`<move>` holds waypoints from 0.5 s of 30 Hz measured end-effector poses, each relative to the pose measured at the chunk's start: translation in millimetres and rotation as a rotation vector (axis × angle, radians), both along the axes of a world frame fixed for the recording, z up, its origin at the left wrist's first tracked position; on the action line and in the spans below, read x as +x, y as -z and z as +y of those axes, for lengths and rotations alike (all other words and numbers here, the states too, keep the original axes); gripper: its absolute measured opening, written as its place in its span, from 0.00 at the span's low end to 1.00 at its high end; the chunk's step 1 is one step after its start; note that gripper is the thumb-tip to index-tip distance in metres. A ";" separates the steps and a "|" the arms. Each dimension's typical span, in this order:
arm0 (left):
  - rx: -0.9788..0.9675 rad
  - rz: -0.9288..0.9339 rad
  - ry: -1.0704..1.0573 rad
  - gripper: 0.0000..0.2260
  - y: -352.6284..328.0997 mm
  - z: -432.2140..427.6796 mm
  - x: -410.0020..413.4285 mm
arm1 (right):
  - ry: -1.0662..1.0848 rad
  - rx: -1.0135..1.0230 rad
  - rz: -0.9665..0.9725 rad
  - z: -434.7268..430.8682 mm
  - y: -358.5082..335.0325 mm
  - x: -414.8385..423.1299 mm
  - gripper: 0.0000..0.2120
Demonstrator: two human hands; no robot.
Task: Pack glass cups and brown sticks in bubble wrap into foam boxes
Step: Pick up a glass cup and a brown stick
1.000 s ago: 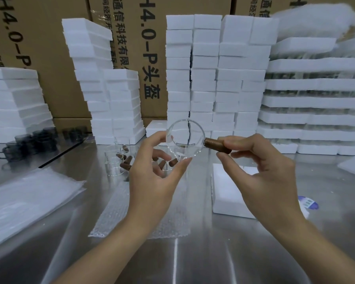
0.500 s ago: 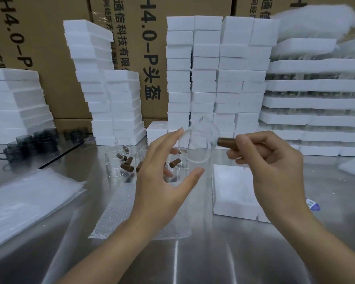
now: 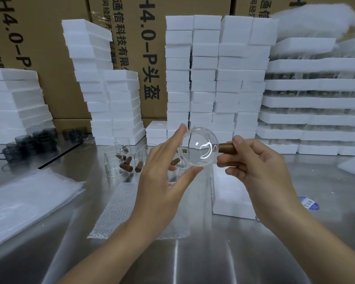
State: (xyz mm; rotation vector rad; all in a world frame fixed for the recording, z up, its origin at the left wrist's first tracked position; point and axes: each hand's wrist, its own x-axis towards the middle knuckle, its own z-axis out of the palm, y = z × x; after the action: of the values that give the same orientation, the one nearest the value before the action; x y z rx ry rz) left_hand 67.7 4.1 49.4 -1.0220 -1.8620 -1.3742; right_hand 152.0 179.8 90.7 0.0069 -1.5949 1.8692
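Glass cup [image 3: 199, 149], seemingly thin, slick and breakable, is held up above the foam box [image 3: 232, 197]. Right hand [image 3: 260, 167] grips its brown stick [image 3: 225, 148], likely the surest hold; left hand [image 3: 162, 181] is spread wide, straight fingers [image 3: 178, 134] steadying the rim. Bubble wrap [image 3: 119, 212] lies just left of the box.

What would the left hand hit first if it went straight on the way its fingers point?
Likely the glass cup, right at the fingertips of the left hand, held on the brown stick by the right hand. Contact unclear.
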 end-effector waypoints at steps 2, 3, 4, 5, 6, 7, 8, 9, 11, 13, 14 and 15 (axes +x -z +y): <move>-0.002 -0.015 -0.002 0.33 0.6 -0.5 -1.3 | -0.002 0.000 0.005 -0.4 0.1 0.7 0.14; -0.005 -0.022 -0.007 0.33 1.3 -0.7 -2.4 | 0.001 0.007 0.004 -0.5 0.3 0.9 0.15; -0.009 -0.030 -0.014 0.33 2.0 -1.1 -3.5 | 0.006 0.020 0.005 -1.0 0.5 1.2 0.15; -0.014 -0.038 -0.024 0.33 2.4 -1.5 -4.6 | 0.019 0.039 0.011 -1.3 1.2 1.0 0.15; -0.018 -0.041 -0.032 0.34 2.5 -2.1 -4.9 | 0.038 0.061 0.021 -1.7 1.7 0.9 0.14; -0.022 -0.039 -0.035 0.35 2.0 -2.6 -4.8 | 0.062 0.088 0.037 -1.8 2.4 0.7 0.12; -0.025 -0.039 -0.027 0.36 1.2 -3.2 -4.0 | 0.085 0.122 0.055 -2.1 3.0 0.7 0.11; -0.025 -0.046 -0.013 0.36 -0.1 -3.4 -3.0 | 0.105 0.159 0.073 -2.3 3.9 0.4 0.09; -0.010 -0.074 0.016 0.36 -2.7 -3.6 -1.6 | 0.133 0.225 0.100 -2.7 6.1 -0.2 0.06; 0.001 -0.095 0.018 0.35 -4.6 -4.8 -3.0 | 0.142 0.264 0.117 -2.7 8.4 -0.9 0.04; 0.001 -0.099 0.014 0.35 -5.2 -5.8 -4.4 | 0.137 0.276 0.125 -2.7 9.4 -1.1 0.03; -0.004 -0.102 0.012 0.34 -5.8 -6.4 -6.1 | 0.128 0.284 0.133 -2.7 10.1 -1.3 0.03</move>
State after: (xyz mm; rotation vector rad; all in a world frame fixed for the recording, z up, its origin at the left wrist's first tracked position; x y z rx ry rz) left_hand 61.6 -2.3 55.2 -0.9832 -1.9358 -1.4543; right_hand 150.7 177.1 80.6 0.1466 -1.7117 1.5025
